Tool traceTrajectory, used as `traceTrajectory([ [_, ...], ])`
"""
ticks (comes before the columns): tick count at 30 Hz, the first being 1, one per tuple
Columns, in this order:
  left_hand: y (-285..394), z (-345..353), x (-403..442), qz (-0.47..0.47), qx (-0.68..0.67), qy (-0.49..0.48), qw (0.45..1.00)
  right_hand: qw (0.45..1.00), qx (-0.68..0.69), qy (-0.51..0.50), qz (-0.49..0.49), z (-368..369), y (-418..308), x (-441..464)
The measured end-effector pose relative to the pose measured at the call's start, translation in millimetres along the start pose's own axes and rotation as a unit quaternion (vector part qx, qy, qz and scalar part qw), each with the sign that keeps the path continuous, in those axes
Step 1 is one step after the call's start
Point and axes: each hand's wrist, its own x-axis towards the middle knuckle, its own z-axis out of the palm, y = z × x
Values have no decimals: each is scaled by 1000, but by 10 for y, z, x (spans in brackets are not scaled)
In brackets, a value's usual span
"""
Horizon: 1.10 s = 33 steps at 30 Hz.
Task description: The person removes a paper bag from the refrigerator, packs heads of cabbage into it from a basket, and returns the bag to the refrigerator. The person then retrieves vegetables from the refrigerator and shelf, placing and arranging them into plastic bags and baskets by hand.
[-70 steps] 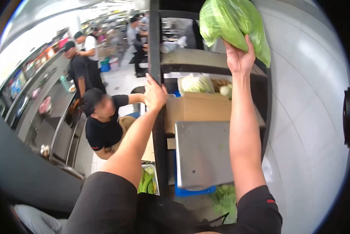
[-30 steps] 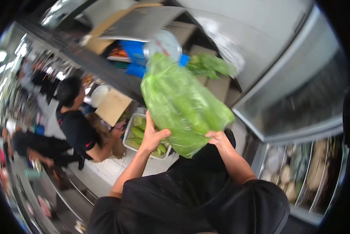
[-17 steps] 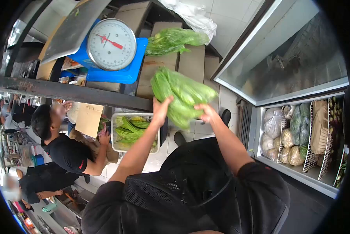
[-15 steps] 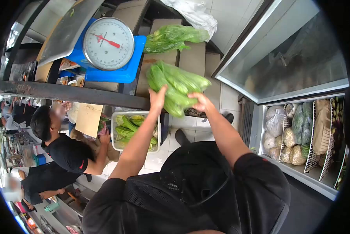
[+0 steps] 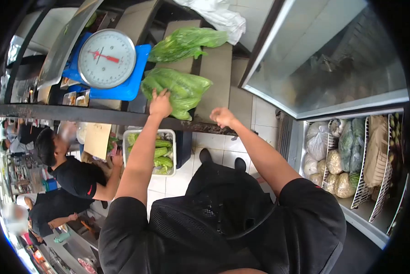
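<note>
A clear plastic bag of green vegetables [image 5: 180,89] lies on the slatted shelf, and the plastic hides their exact kind. My left hand [image 5: 160,104] rests on the bag's near left side with its fingers spread. Apart from the bag, to its right, my right hand [image 5: 221,117] hovers near the shelf's front edge with curled fingers and nothing visible in them. A second bag of green vegetables [image 5: 186,43] lies just behind the first. Left of both bags stands a blue dial scale [image 5: 107,58].
Below the shelf edge stands a white crate [image 5: 173,150] with long green vegetables. An open refrigerator [image 5: 300,155] with bagged produce between wire racks is on the right, its glass door [image 5: 323,59] swung out. Two co-workers in black [image 5: 77,178] stand at the left.
The bag has moved left and come down on the shelf beside the scale. My right hand has let go of it and drawn away; my left hand's fingers have spread over it.
</note>
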Motion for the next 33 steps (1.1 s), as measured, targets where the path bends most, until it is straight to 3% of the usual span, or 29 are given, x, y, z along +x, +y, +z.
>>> traceTrajectory([
  [2,94,-178,76,-55,-85,-54,993,994,-110,-15,-2,-175,149,-139],
  [3,142,-300,135,-109,-131,-59,984,978,-194,12,-78,-214,224,-189],
  [4,233,-349,181,-103,-130,-58,984,949,-277,38,-149,-261,261,-234],
  [6,389,-342,185,-180,-67,31,981,954,-261,31,-144,-231,121,-341],
  [10,363,-139,413,-135,16,-7,991,962,-204,-31,-179,-78,-622,-248],
  [12,236,119,438,-93,-10,4,996,929,-206,53,-304,116,-896,22],
  [14,96,59,311,-106,-200,4,974,962,-115,-21,-247,264,-1227,266],
  [15,51,26,234,-109,-197,-5,974,983,-49,-106,-142,318,-1417,347],
  [16,34,-41,234,-63,-242,70,966,982,-53,-107,-145,341,-1523,540],
  [17,12,-72,161,-19,-283,134,949,955,-133,-83,-250,465,-1504,695],
  [18,-19,-112,89,-27,-282,122,951,912,-204,-60,-349,618,-1501,759],
  [19,-53,-177,72,16,-267,95,959,887,-330,-24,-322,698,-1563,870],
  [20,-93,-223,82,61,-252,71,963,888,-327,-29,-322,752,-1671,846],
  [21,-121,-230,115,43,-231,36,971,880,-400,-40,-251,747,-1806,781],
  [23,-188,-233,195,38,-273,89,957,845,-510,-60,-149,747,-1992,719],
  [24,-213,-213,266,35,-313,142,939,844,-512,-56,-147,759,-2024,746],
  [26,-377,34,409,72,-354,102,927,825,-543,-69,-141,816,-2032,746],
  [27,-434,100,442,66,-311,48,947,838,-531,-86,-95,819,-2077,731],
  [31,-552,87,665,16,-270,-52,961,824,-547,-28,-145,709,-1815,456],
  [33,-409,-237,652,-21,-230,-106,967,889,-395,-75,-218,512,-1659,431],
])
